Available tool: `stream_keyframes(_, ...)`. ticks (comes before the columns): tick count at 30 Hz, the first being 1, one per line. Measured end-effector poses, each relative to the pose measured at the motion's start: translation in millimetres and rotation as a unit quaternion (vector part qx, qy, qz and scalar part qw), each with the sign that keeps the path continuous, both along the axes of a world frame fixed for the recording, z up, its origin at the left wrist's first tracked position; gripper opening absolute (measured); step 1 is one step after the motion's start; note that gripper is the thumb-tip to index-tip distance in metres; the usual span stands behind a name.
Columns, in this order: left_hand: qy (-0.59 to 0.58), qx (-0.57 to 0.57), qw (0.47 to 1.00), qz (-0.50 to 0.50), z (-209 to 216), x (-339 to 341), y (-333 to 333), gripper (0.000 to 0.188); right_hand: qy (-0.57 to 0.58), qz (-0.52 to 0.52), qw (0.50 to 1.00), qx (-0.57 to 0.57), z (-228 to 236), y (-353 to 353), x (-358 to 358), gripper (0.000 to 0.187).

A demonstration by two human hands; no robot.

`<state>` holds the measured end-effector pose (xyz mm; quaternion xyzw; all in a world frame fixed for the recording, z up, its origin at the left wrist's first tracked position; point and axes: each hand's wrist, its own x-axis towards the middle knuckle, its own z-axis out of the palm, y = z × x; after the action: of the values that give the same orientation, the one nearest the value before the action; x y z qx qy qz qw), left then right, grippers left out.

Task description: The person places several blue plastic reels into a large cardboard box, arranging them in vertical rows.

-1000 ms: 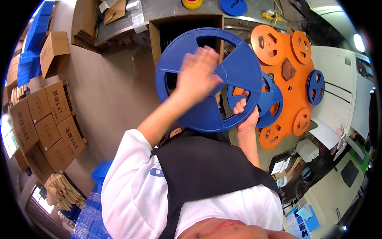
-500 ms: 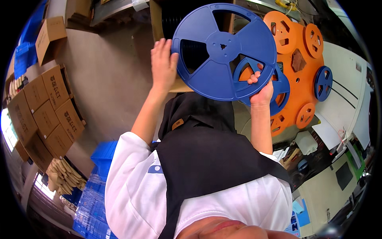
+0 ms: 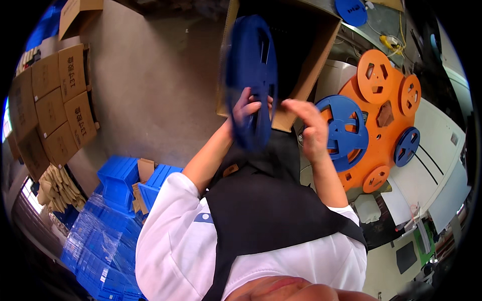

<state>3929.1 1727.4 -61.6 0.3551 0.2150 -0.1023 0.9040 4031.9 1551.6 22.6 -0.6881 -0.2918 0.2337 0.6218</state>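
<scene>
A large blue plastic reel (image 3: 251, 60) is tilted nearly edge-on in front of me, smeared by motion. My left hand (image 3: 245, 109) grips it low, with the fingers at its spoke openings. Just to the right of the reel, my right hand (image 3: 313, 129) is apart from it, fingers stretched toward it with nothing in them. Behind the reel stands an open cardboard box (image 3: 316, 62) with a dark inside; what it holds is too dark to make out.
On the right is an orange machine plate (image 3: 374, 120) with round orange discs, a large blue reel (image 3: 346, 145) and a smaller blue reel (image 3: 407, 146). Stacked cartons (image 3: 52, 108) and wrapped blue bins (image 3: 100, 241) stand to the left.
The blue reel has passed from my right hand to my left, turned from facing me to nearly edge-on, and moved left. My right hand has let go. The view has shifted.
</scene>
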Motion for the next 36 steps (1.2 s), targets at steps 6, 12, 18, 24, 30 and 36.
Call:
stream_keyframes(6,0.059,-0.333,0.926,0.167,17,-32,22,0.060,0.111,-0.339,0.932,-0.066,-98,-26,66,0.030)
stream_keyframes(12,0.046,-0.318,0.925,0.203,-4,-41,27,0.060,0.043,-0.192,0.951,-0.239,-224,-9,91,0.031)
stream_keyframes(18,0.064,-0.309,0.928,0.198,-20,-26,36,0.063,-0.086,0.030,0.933,-0.347,-334,79,119,0.050)
stream_keyframes(24,0.106,-0.052,0.986,0.118,-20,-33,36,0.070,-0.365,0.181,0.797,-0.447,-324,180,145,0.075)
stream_keyframes(30,0.232,0.156,0.958,0.058,-18,5,26,0.057,-0.381,0.265,0.736,-0.493,-332,182,146,0.063)
stream_keyframes(36,0.183,0.214,0.954,0.098,-106,46,55,0.054,-0.391,0.247,0.736,-0.495,-355,139,159,0.054)
